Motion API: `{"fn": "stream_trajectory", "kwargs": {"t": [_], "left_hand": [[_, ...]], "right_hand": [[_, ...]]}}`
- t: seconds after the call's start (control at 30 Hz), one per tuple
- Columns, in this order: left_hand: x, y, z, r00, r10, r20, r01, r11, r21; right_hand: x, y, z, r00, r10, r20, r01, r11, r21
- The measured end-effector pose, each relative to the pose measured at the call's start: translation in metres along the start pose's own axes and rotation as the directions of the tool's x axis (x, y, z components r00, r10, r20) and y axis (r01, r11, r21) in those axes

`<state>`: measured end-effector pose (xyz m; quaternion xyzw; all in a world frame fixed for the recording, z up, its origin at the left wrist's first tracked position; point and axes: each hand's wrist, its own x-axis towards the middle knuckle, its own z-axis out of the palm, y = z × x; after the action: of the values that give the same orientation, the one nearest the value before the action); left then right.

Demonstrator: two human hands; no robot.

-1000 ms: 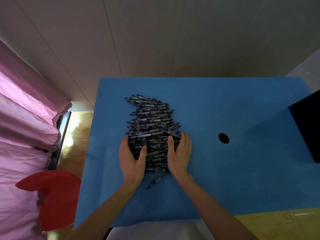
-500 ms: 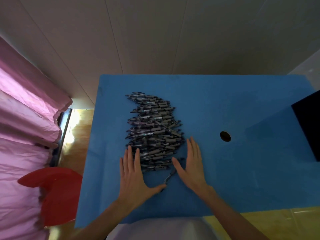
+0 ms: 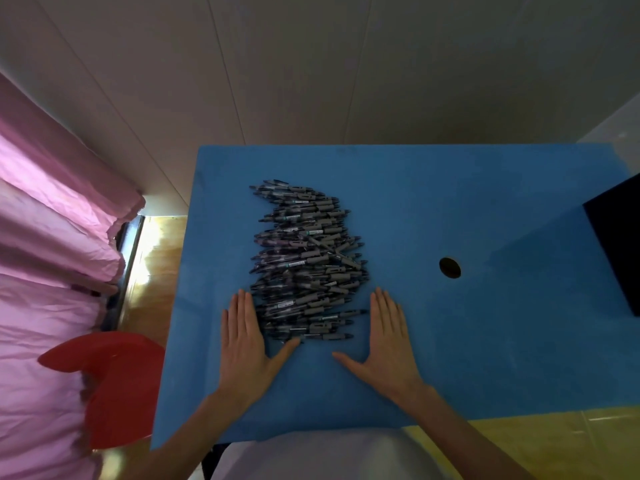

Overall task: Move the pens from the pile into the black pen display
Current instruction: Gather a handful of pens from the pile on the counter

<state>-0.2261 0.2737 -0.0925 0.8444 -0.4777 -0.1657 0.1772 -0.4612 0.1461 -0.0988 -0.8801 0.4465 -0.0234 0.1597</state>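
While both lie flat, left hand (image 3: 244,344), right hand (image 3: 388,341), perhaps touching pen pile (image 3: 306,261)

Black pen display (image 3: 620,244) cut off by right edge; slots unseen

dim room, bright daylight glare on floor (image 3: 149,268) at left, wide-angle edge distortion.
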Motion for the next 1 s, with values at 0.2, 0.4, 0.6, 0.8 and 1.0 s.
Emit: {"fn": "stream_trajectory", "kwargs": {"t": [0.2, 0.4, 0.6, 0.8, 1.0], "left_hand": [[0.009, 0.005, 0.004, 0.999, 0.033, 0.014, -0.034, 0.997, 0.073], [0.01, 0.009, -0.001, 1.0, 0.002, 0.024, -0.002, 1.0, 0.001], [0.036, 0.013, -0.027, 0.995, -0.096, -0.009, 0.093, 0.98, -0.178], [0.085, 0.034, -0.049, 0.987, -0.162, -0.004, 0.145, 0.891, -0.43], [0.103, 0.032, -0.05, 0.937, -0.337, 0.096, 0.311, 0.675, -0.669]], "right_hand": [[0.009, -0.023, 0.004, 0.996, 0.077, 0.033, -0.072, 0.99, -0.118], [0.012, -0.024, -0.002, 0.995, 0.099, 0.032, -0.1, 0.995, 0.028], [0.056, -0.013, -0.037, 0.972, 0.234, -0.016, -0.211, 0.902, 0.377], [0.107, -0.018, -0.052, 0.963, 0.26, -0.068, -0.212, 0.891, 0.4], [0.114, -0.012, -0.053, 0.953, 0.298, -0.052, -0.229, 0.823, 0.52]]}}
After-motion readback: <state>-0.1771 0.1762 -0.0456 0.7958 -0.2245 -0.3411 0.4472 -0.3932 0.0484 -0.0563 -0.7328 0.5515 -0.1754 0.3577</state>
